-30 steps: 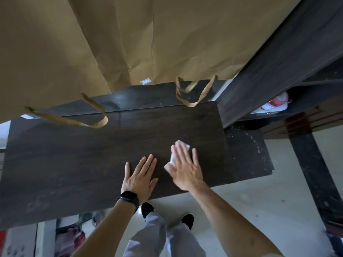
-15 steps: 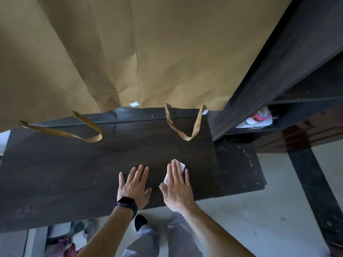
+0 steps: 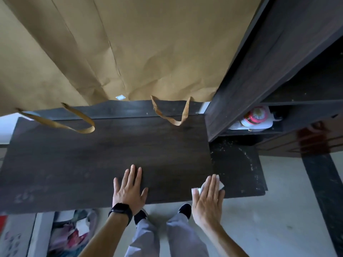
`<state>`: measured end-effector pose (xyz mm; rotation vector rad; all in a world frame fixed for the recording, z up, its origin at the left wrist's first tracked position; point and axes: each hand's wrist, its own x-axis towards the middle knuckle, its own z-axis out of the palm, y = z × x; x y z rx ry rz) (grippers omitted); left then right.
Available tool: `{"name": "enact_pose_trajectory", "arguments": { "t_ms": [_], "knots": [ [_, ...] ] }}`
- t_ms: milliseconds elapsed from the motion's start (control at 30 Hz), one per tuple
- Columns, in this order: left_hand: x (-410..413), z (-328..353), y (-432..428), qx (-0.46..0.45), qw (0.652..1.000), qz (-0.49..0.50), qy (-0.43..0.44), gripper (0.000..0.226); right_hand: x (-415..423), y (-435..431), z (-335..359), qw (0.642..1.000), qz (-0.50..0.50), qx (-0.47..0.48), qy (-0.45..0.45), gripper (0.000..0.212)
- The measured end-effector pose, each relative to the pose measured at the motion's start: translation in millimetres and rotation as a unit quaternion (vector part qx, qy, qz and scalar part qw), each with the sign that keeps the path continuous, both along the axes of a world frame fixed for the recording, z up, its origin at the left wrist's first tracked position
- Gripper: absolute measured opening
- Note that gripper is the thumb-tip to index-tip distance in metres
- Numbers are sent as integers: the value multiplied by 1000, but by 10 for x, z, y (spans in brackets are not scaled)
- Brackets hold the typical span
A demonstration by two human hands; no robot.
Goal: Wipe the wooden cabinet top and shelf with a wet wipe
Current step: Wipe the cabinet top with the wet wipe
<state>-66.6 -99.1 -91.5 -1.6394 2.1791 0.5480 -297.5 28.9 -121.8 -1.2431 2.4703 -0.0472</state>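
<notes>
The right hand (image 3: 207, 201), fingers straight, presses a crumpled white wet wipe (image 3: 220, 185) flat at the right front edge of the dark, matte wood-grain cabinet top (image 3: 111, 154), perhaps overlapping the lower shelf (image 3: 237, 164). The left hand (image 3: 130, 190) rests flat and empty on the top. Next, I judge, the wipe must sweep that shelf's gritty pale specks.

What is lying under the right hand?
A white wet wipe, which the right hand presses flat near the right end of the cabinet top. Only its corners show beside the fingers; its middle is covered.
</notes>
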Motion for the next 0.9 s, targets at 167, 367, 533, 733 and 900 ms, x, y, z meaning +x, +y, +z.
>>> {"name": "enact_pose_trajectory", "arguments": {
  "t_ms": [167,367,533,733,900],
  "knots": [
    [213,-17,139,-9,999,0,32,72,-76,-70,2,990,140,4,18,69],
    [803,-35,235,-18,998,52,31,70,-375,-1368,-45,989,135,-59,8,70],
    [1419,-114,248,-25,994,109,7,68,112,-2172,-121,992,125,-24,13,81],
    [2007,-143,282,-42,984,171,13,67,1658,-2210,-71,926,375,-52,3,75],
    [2266,-131,379,-39,979,198,6,66,2856,-1500,-87,881,468,-58,-42,69]
  ]
}}
